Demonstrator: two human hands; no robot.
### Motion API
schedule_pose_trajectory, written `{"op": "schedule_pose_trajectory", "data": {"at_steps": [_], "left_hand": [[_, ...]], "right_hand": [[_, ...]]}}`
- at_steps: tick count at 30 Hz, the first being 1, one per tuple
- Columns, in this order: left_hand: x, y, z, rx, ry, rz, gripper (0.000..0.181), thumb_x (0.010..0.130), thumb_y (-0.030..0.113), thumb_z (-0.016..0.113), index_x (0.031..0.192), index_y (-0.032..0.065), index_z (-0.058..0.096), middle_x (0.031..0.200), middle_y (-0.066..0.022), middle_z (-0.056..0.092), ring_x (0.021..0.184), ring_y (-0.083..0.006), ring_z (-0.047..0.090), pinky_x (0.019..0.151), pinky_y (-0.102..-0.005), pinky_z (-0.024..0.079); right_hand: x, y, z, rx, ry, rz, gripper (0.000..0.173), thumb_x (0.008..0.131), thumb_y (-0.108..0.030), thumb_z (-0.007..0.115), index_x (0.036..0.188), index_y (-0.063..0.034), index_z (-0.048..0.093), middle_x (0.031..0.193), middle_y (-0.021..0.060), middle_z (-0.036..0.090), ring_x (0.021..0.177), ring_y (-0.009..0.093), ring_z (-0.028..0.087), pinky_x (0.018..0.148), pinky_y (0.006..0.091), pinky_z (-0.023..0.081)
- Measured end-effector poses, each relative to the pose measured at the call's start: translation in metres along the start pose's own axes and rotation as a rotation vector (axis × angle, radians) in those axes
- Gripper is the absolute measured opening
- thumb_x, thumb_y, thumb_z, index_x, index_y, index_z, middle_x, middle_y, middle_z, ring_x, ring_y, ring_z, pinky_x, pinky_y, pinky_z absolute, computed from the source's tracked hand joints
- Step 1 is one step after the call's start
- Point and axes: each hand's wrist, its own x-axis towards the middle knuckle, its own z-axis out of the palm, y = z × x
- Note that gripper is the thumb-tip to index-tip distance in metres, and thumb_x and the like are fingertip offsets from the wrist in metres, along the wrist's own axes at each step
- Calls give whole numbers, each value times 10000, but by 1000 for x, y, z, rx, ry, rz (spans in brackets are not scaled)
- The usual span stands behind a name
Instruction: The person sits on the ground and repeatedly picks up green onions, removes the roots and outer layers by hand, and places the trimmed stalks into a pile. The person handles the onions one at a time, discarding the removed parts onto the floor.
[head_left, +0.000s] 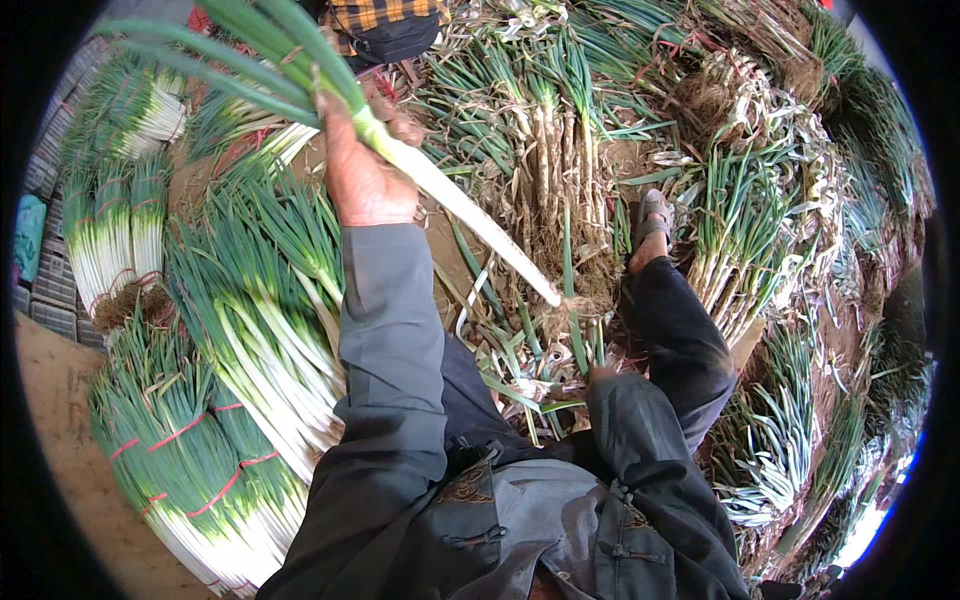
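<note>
My left hand (367, 165) grips a long green onion (457, 202) where its green leaves meet the white shaft. The leaves fan out to the upper left, and the rooted end points down to the right. Low between my knees is my right hand (606, 373), blurred and mostly hidden by the cuff; whether it holds anything cannot be made out. Long leaf pieces stand up just beside it. Past the onion's root lie unpeeled green onions (551, 150) with brown skins and roots. Loose onions with white shafts (277, 337) lie left of my forearm.
Bundles tied with red bands (202, 450) lie at the lower left, more bundles (112, 217) at the upper left by grey crates (56, 262). Piles of unpeeled onions (742, 225) spread along the right. Peeled skins and leaves (532, 390) litter the ground between my legs.
</note>
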Motion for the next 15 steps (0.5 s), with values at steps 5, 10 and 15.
{"op": "schedule_pose_trajectory", "data": {"at_steps": [5,10,15], "left_hand": [[7,27,-15,-105,-77,99,564,985,629,549,1012,69,604,732,-26,550,607,-161,491,577,-334,425],[0,18,-16,-266,-196,-38,728,945,756,471,947,45,631,672,-27,531,594,-159,469,566,-334,409],[-10,7,-6,-260,-226,-112,831,933,801,406,1012,20,679,678,-32,527,620,-168,464,592,-339,399]], "right_hand": [[-18,-18,13,-189,-107,-42,514,809,-349,814,1227,-84,677,1084,218,714,1013,388,699,857,477,561],[-104,-71,-50,-225,-85,-368,536,828,-422,812,1233,-94,688,1110,208,718,1039,381,695,871,475,554],[-197,-107,-190,441,575,-1188,436,841,-292,827,1105,12,660,979,203,659,898,373,679,771,431,563]]}}
